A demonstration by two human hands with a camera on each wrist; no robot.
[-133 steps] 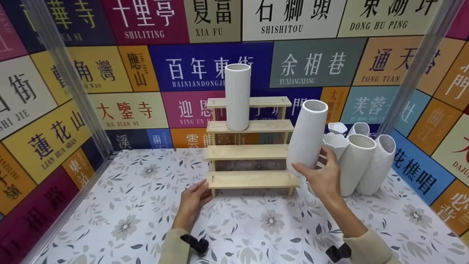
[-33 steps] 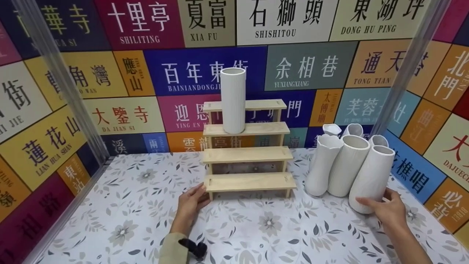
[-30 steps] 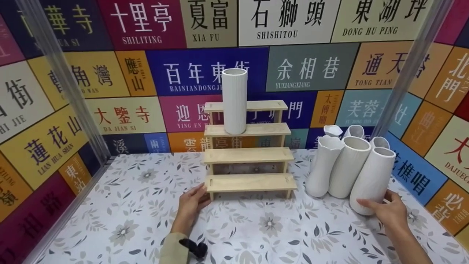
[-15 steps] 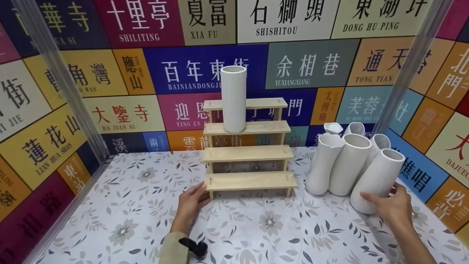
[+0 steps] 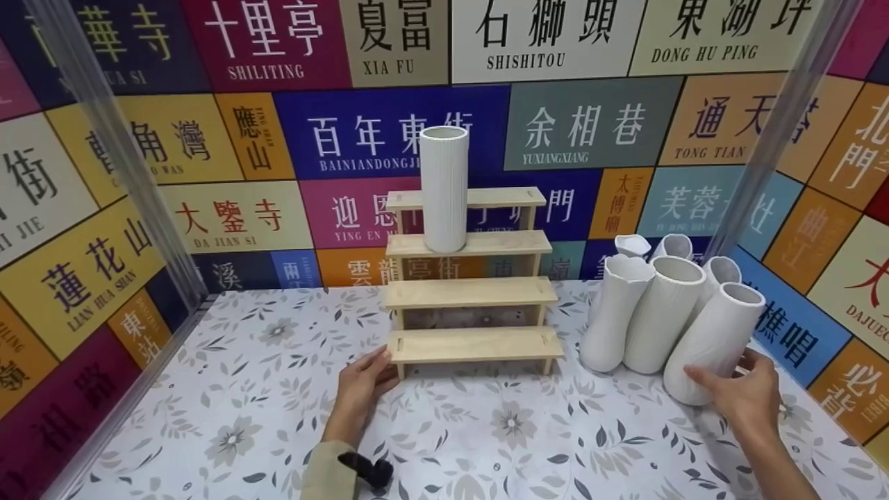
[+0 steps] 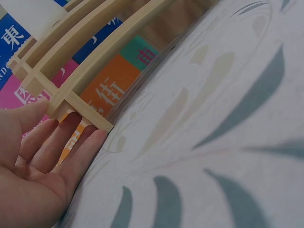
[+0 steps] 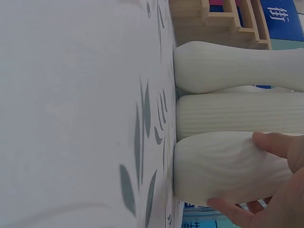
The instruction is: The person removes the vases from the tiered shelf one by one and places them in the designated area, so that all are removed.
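Note:
My left hand point(image 5: 358, 390) grips the lower left end of a wooden tiered stand point(image 5: 476, 345). In the left wrist view its thumb touches the shelf's end and the fingers point(image 6: 90, 149) lie by the leg below. My right hand point(image 5: 750, 396) holds a smooth-sided white vase point(image 5: 715, 347) low on its body. That vase leans a little to the right at the front of a vase group; in the right wrist view its base point(image 7: 183, 166) is at the tabletop. A ribbed white vase point(image 5: 444, 191) stands upright on the stand's second shelf from the top.
Several more white vases stand close together on the right, among them a wavy-rimmed one point(image 5: 618, 312) and a plain-rimmed one point(image 5: 663, 316). A floral cloth point(image 5: 510, 423) covers the table. Clear posts point(image 5: 785, 125) rise at both back corners before a wall of coloured signs.
My right hand has carried the smooth-sided vase from beside the stand rightward and down to the front of the group, then tipped it slightly right. The left hand keeps its place.

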